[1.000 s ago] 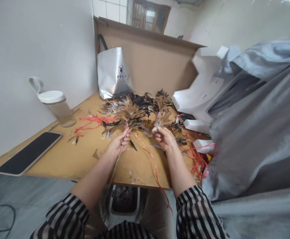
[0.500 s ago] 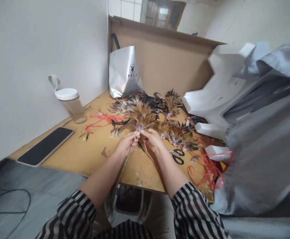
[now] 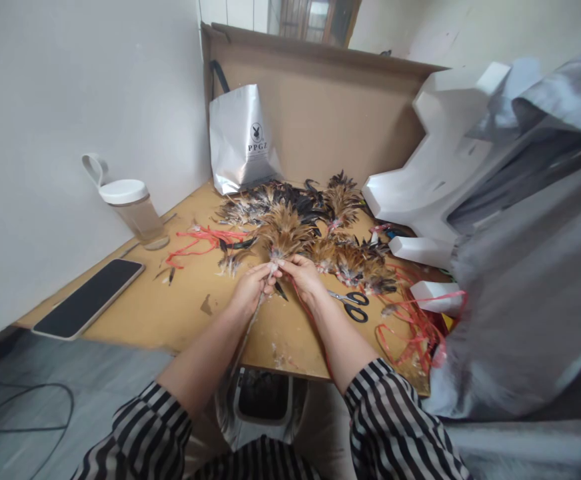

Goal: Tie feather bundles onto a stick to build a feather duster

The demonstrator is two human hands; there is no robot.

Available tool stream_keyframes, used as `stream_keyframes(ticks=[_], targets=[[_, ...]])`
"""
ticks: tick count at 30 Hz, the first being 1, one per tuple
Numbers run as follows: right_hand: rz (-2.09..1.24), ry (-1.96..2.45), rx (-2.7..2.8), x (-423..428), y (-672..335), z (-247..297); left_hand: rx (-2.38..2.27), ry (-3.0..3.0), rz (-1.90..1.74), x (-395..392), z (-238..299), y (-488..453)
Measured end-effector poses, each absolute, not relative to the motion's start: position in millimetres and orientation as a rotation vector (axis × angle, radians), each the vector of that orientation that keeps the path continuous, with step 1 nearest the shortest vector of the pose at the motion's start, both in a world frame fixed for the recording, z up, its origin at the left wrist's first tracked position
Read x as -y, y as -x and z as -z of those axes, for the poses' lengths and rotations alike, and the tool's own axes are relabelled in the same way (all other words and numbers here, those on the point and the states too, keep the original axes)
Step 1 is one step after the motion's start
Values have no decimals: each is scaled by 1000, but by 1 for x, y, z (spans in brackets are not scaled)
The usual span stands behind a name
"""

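My left hand (image 3: 251, 288) is closed round a thin stick (image 3: 243, 333) just below a brown feather bundle (image 3: 284, 235) bound to its top. My right hand (image 3: 304, 279) pinches the base of that bundle right beside the left hand, with a red string (image 3: 315, 327) running from it down past the table edge. More feather bundles (image 3: 350, 263) lie on the wooden table (image 3: 170, 313) behind and to the right of both hands.
Black-handled scissors (image 3: 351, 305) lie just right of my right hand. Loose red strings (image 3: 198, 239) trail left, and more red strings (image 3: 415, 327) lie at the right. A phone (image 3: 89, 297), a lidded jar (image 3: 130, 210), a silver bag (image 3: 243, 143), white foam pieces (image 3: 420, 193) and grey cloth (image 3: 535, 267) surround the work spot.
My right hand has left the feather bundles at the right and come in beside the left hand at the bundle's base. The scissors it covered now show. The view has shifted slightly.
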State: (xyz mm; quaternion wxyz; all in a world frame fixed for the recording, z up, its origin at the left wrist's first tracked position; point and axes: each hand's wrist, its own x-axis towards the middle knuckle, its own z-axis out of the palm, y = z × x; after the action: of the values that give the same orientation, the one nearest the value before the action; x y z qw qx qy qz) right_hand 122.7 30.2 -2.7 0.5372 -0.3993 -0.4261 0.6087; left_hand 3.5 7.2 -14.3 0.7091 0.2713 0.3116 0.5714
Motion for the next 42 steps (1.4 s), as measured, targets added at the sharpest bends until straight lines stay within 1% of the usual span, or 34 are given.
stream_keyframes(ticks=[15, 23, 30, 37, 42], targets=[[-1521, 980, 979, -27, -118, 2, -784, -763, -1352, -8, 20, -7], [-1622, 1084, 1151, -20, -128, -9, -784, -759, -1408, -9, 19, -2], [-1643, 930, 1210, -16, -131, -18, -804, -792, -1397, -8, 17, 0], [-1650, 781, 1223, -20, -133, -6, -854, -835, -1375, -6, 15, -2], [-1763, 766, 1191, -21, -133, -3, -856, -808, -1387, -8, 16, -3]])
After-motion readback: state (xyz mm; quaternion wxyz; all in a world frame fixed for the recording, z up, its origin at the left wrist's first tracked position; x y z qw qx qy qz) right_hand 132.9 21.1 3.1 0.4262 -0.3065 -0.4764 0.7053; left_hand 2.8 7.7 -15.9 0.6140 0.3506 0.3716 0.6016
